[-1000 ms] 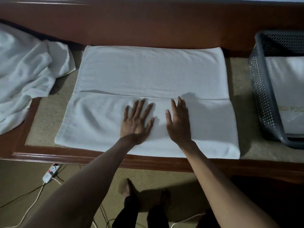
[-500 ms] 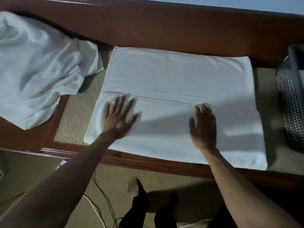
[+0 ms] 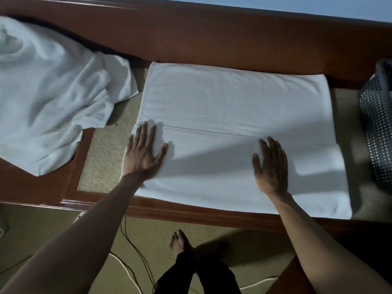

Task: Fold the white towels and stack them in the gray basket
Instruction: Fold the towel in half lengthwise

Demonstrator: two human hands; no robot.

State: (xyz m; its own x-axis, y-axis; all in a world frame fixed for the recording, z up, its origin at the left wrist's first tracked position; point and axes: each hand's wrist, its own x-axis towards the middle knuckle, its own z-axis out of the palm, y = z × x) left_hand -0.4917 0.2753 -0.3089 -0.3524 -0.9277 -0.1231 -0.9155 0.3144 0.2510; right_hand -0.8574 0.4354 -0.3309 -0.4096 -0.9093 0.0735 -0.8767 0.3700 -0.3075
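A white towel (image 3: 229, 111), folded into a wide rectangle, lies flat on the wooden bench, with a fold edge running across its middle. My left hand (image 3: 143, 150) presses flat on the towel's near left corner, fingers straight and spread. Flat on the near right part rests my right hand (image 3: 270, 166), fingers straight too. A crumpled pile of white towels (image 3: 48, 92) lies at the left. The gray perforated basket (image 3: 376, 128) shows only its left wall at the right edge; its inside is out of view.
The bench has a dark wooden frame (image 3: 191, 39) with a raised back rail and a woven beige seat (image 3: 106, 145). Below its front edge are beige floor, my bare foot (image 3: 180, 244) and several cables (image 3: 131, 262).
Both hands have slid apart across the towel, the left to its left edge and the right toward the right. The view has shifted left, so less of the basket shows.
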